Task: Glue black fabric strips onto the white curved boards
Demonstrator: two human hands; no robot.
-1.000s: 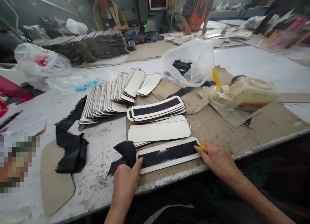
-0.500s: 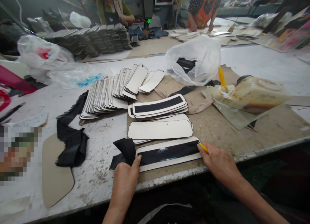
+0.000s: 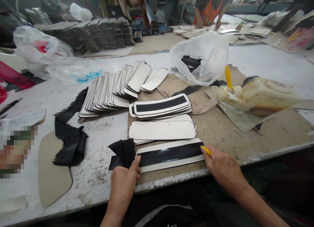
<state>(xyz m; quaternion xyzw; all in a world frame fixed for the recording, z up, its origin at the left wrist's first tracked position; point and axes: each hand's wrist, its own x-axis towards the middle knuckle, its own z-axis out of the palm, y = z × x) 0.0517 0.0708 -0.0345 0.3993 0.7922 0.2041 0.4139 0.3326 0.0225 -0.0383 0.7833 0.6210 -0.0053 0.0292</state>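
Note:
A long white panel (image 3: pixel 191 160) with rounded corners lies near the table's front edge. Along its length runs a black fabric strip (image 3: pixel 149 156), with shiny wet-looking marks mid-way; its bunched loose end (image 3: pixel 125 151) sticks out past the panel's left end. My left hand (image 3: pixel 124 181) is closed at that left end, thumb on top, the other fingers mostly hidden. At the other end, my right hand (image 3: pixel 222 166) touches the strip's tip with its fingertips. A slim yellow tool (image 3: pixel 206 151) is held in that hand, mostly covered by the fingers.
Beyond lie plain white panels (image 3: pixel 162 130), a pile with black strips (image 3: pixel 162 105) and a fanned stack (image 3: pixel 105 94). A stained bottle (image 3: pixel 267 94) with a yellow handle is right; black fabric (image 3: pixel 71 145) left. A plastic bag (image 3: pixel 201 60) stands behind. Two people work across the table.
Both hands keep almost the same hold at the panel's ends. The view has shifted slightly. Across the table, one person has lifted a bluish piece of material.

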